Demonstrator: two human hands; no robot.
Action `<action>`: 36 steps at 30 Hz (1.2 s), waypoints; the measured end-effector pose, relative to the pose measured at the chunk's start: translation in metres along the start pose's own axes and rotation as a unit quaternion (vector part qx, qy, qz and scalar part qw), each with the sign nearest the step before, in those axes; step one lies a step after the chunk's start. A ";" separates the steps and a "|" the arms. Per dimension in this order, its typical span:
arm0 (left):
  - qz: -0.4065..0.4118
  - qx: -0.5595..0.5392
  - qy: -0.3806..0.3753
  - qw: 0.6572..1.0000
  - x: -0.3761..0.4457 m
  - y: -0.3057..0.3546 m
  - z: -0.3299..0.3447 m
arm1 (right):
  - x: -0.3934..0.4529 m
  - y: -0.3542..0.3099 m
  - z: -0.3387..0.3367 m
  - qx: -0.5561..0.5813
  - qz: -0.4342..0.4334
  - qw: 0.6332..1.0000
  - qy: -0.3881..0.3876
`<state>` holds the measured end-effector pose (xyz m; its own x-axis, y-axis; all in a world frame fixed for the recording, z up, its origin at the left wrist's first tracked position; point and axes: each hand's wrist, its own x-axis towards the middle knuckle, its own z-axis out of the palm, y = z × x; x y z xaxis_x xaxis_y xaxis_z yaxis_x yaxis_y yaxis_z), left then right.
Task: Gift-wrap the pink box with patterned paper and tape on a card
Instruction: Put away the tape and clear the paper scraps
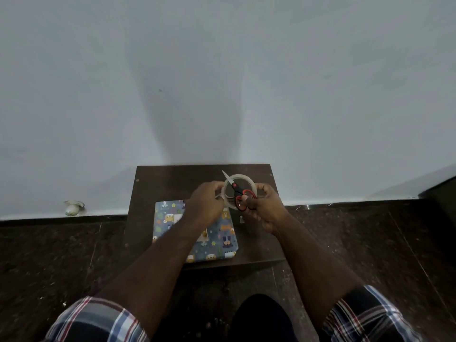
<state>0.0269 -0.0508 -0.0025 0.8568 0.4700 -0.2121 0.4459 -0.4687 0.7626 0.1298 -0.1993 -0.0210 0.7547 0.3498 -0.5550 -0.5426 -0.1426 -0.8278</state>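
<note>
While the left hand (206, 206) grips the tape roll (238, 191) at its nine o'clock edge, the right hand (265, 208) holds red-and-black scissors (238, 193), fingers curled through the handles, blades closed and aimed toward eleven o'clock across the roll. At seven o'clock from the roll, the wrapped box (217, 238) lies flat on the counter (172, 183), a card partly showing under the left forearm. No writing is legible.
</note>
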 end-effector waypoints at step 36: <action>0.078 0.327 -0.095 0.937 -0.174 -0.072 0.112 | -0.080 0.132 -0.166 -0.477 -0.103 0.872 0.021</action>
<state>-0.1248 -0.1826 -0.0887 0.9275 0.2452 -0.2822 0.3216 -0.9081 0.2681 0.0589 -0.4004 -0.0994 0.8241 0.4274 -0.3717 0.1454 -0.7939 -0.5905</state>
